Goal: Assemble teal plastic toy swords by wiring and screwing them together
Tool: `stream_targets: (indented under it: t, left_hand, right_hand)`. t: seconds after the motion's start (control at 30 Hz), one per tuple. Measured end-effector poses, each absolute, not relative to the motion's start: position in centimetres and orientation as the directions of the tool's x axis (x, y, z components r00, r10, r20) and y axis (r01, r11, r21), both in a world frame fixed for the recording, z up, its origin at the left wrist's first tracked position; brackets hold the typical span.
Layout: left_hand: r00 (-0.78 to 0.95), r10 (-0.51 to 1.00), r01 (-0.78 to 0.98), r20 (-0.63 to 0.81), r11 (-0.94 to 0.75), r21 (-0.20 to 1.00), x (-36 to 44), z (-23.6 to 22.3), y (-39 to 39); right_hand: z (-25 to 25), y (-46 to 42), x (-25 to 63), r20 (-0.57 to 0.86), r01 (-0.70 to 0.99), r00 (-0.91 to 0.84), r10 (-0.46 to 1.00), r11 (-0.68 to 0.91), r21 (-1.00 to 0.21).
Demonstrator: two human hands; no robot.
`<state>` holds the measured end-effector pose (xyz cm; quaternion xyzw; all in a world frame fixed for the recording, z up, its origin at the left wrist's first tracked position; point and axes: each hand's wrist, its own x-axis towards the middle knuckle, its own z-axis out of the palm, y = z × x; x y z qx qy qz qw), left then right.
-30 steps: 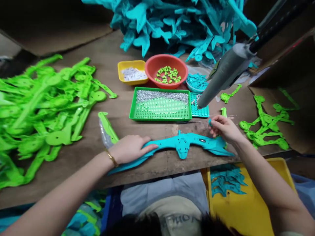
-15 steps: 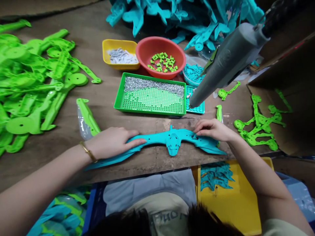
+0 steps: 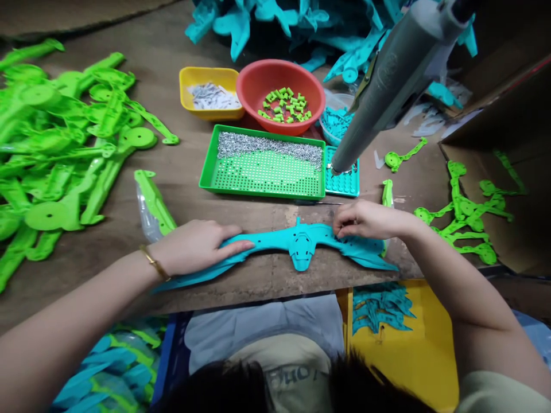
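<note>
A long turquoise plastic piece [image 3: 278,241], shaped like a pair of spread wings with a raised block in its middle, lies across the bench before me. My left hand [image 3: 200,246] is over its left wing and holds it, the thumb along the top. Above the right wing, my right hand [image 3: 365,220] is closed with bent fingertips pressed together at small openings in the surface; whatever they pinch is hidden. Beside each hand a green part in clear plastic [image 3: 155,201] stands or leans at the piece's ends, partly covered by hands and wings.
A green tray of small metal screws [image 3: 262,178] sits beyond the piece, with a turquoise tray [image 3: 344,186] and hanging grey screwdriver [image 3: 383,94] on its right. Behind stand a yellow tub [image 3: 187,103] and red bowl [image 3: 249,86]. Green parts [image 3: 47,215] heap up at left.
My right hand has shifted slightly left and its fingers have curled tighter over the right wing. My left hand stays on the left wing. The view has moved a little.
</note>
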<state>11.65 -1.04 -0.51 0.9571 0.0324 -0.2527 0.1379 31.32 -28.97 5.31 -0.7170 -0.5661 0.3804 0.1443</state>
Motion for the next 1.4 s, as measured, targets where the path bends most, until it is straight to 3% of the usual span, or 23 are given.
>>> stream_targets:
  t: [0.33, 0.47, 0.6, 0.83, 0.93, 1.03, 1.13, 1.4]
  left_hand:
    - [0.867, -0.006, 0.127, -0.498, -0.964, 0.232, 11.7, -0.3, -1.3]
    - [0.864, -0.013, 0.11, -0.503, -0.971, 0.214, 11.7, -0.5, -1.2]
    - [0.875, -0.033, 0.07, -0.484, -0.979, 0.194, 11.2, -0.8, -1.1]
    - [0.897, -0.004, 0.048, -0.442, -0.993, 0.106, 10.2, -1.2, -1.7]
    - [0.898, -0.008, 0.041, -0.441, -0.994, 0.102, 9.9, -1.2, -2.0]
    - [0.892, -0.015, 0.036, -0.453, -0.994, 0.104, 9.7, -1.1, -2.7]
    - [0.883, -0.02, 0.027, -0.469, -0.995, 0.092, 9.8, -1.1, -3.5]
    - [0.902, -0.022, 0.029, -0.431, -0.993, 0.111, 9.9, -0.9, -5.3]
  right_hand:
    - [4.7, -28.7, 31.8, -0.414, 0.719, -0.026, 0.91, -0.271, -0.64]
    - [3.5, -29.0, 31.2, -0.392, 0.731, 0.056, 0.918, -0.305, -0.611]
    - [2.5, -30.2, 30.4, -0.426, 0.573, 0.292, 0.856, -0.513, -0.64]
    - [2.2, -31.0, 29.9, -0.476, 0.554, 0.281, 0.834, -0.546, -0.629]
    - [2.4, -30.6, 29.2, -0.515, 0.571, 0.35, 0.782, -0.614, -0.545]
    - [2.4, -30.3, 27.9, -0.401, 0.681, 0.413, 0.818, -0.57, -0.46]
    - [1.8, -30.1, 26.9, -0.26, 0.731, 0.42, 0.869, -0.494, -0.471]
    - [1.1, -31.1, 27.5, -0.263, 0.665, 0.49, 0.831, -0.552, -0.504]
